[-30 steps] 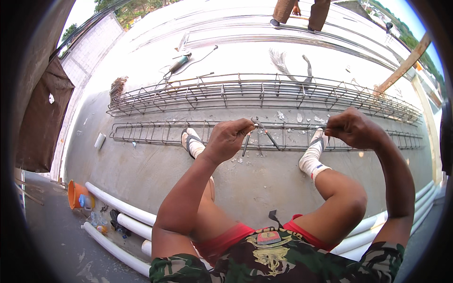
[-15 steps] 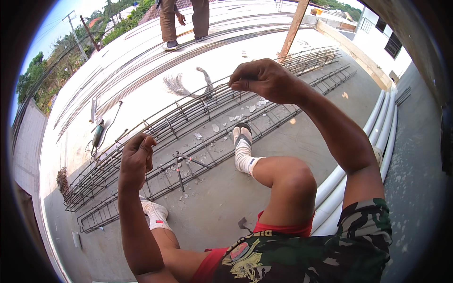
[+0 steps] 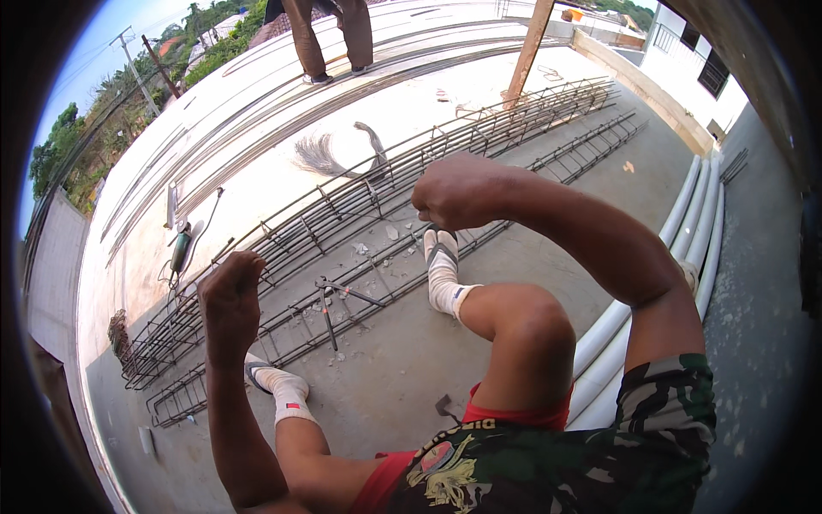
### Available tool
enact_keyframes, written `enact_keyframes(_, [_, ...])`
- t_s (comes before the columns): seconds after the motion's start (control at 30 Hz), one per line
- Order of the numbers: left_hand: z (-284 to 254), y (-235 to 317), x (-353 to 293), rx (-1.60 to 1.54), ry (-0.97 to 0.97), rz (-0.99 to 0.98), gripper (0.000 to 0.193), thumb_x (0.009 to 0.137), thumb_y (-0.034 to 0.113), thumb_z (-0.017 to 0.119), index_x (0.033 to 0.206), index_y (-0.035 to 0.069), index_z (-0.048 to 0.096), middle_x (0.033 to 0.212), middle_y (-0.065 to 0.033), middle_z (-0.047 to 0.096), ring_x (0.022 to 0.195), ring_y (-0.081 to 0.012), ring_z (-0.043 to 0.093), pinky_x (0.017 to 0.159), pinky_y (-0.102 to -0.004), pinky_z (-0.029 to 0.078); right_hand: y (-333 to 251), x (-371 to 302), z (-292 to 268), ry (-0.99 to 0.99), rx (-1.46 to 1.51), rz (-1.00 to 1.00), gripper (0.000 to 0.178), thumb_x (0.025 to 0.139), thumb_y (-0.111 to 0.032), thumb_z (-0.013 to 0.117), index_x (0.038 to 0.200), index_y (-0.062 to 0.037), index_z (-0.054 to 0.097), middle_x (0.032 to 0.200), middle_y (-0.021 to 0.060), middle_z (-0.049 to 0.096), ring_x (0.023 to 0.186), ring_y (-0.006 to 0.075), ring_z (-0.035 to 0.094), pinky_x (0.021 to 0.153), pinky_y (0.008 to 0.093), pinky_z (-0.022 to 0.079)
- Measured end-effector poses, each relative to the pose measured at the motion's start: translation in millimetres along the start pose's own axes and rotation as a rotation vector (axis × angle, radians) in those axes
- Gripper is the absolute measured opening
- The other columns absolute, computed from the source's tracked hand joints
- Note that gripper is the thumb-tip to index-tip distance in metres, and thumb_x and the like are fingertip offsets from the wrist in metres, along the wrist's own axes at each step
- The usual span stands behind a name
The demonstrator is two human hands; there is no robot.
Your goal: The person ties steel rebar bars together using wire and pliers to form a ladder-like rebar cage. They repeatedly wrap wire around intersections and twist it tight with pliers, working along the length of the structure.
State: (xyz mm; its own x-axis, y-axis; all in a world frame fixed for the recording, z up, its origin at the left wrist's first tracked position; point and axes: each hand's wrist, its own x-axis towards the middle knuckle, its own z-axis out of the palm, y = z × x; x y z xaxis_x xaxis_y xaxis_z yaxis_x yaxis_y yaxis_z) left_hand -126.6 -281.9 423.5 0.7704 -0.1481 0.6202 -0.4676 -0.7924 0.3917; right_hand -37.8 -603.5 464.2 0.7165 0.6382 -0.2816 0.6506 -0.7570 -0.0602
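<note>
Holds the left hand (image 3: 231, 291) up in front of the near end of the rebar cage (image 3: 374, 201), fingers curled in and closed. Holds the right hand (image 3: 449, 190) higher and well apart from the left, bent at the wrist and clenched. Cannot tell whether to call either hand empty or pinching something thin.

Has the cage slanting from lower left to upper right across the floor (image 3: 385, 377), with the narrow frame (image 3: 353, 322) alongside it on the near side. Has pliers (image 3: 325, 285) lying across the narrow frame between the feet, handles spread, clear of both hands. Sets the left foot (image 3: 267, 375) just beside the frame and the right foot (image 3: 440, 250) at or on it; cannot tell which. Wears pale socks (image 3: 291, 411).

Has pale chips (image 3: 360, 248) scattered near the pliers. Beyond the cage, has a wire bundle (image 3: 321, 158) and, to its left, a grinder (image 3: 180, 247). Faces a person (image 3: 317, 34) in brown trousers, farther off. Has white pipes (image 3: 599, 334) lying past the right knee.
</note>
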Motion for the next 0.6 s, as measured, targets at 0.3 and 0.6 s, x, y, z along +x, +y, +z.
enact_keyframes(0.3, [-3.4, 4.2, -38.2, -0.016, -0.173, -0.074, 0.003, 0.086, -0.003, 0.065, 0.086, -0.002, 0.062, 0.075, -0.0136, 0.063, 0.066, -0.0268, 0.062, 0.064, -0.0318, 0.047, 13.8, 36.5, 19.4, 0.529, 0.244, 0.105, 0.026, 0.094, -0.023, 0.055, 0.091, -0.0017, 0.069, 0.077, 0.0163, 0.068, 0.071, 0.0315, 0.067, 0.069, 0.0433, 0.051])
enact_keyframes(0.6, [-17.4, -67.4, -101.7, 0.047, -0.222, -0.288, 0.009, 0.089, 0.006, 0.066, 0.087, -0.002, 0.061, 0.069, -0.0152, 0.059, 0.059, -0.0277, 0.053, 0.059, -0.0353, 0.043, -24.3, 25.3, 72.5, 0.178, 0.59, -0.381, 0.026, 0.093, -0.025, 0.062, 0.082, -0.0021, 0.063, 0.067, 0.018, 0.06, 0.066, 0.0394, 0.058, 0.061, 0.0465, 0.043])
